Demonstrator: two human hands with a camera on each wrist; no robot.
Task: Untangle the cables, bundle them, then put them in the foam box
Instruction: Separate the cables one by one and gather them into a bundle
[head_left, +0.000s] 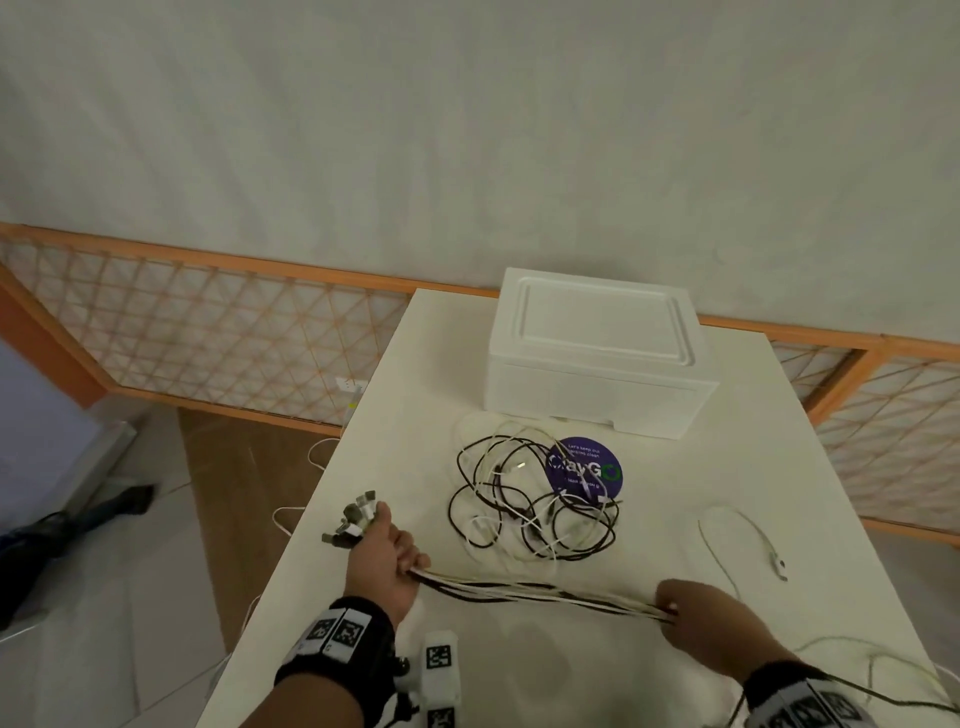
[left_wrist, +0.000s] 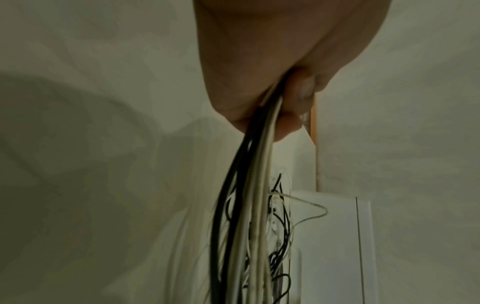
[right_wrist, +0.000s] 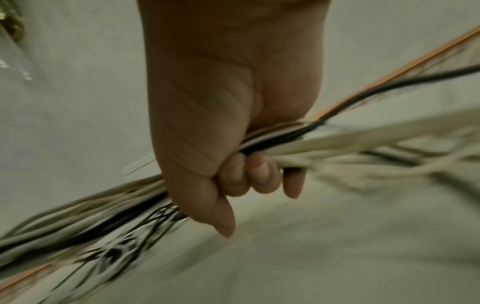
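Note:
A bunch of black and white cables stretches between my two hands above the table's near edge. My left hand grips one end in a fist, and several plugs stick out beyond it. My right hand grips the bunch further along; its curled fingers wrap the strands. In the left wrist view the cables run out of my fist. A loose tangle of cables lies mid-table. The white foam box stands behind it with its lid on.
A purple round sticker lies partly under the tangle. A single white cable lies at the right of the white table. More cables trail off the near right corner. An orange lattice fence runs behind the table.

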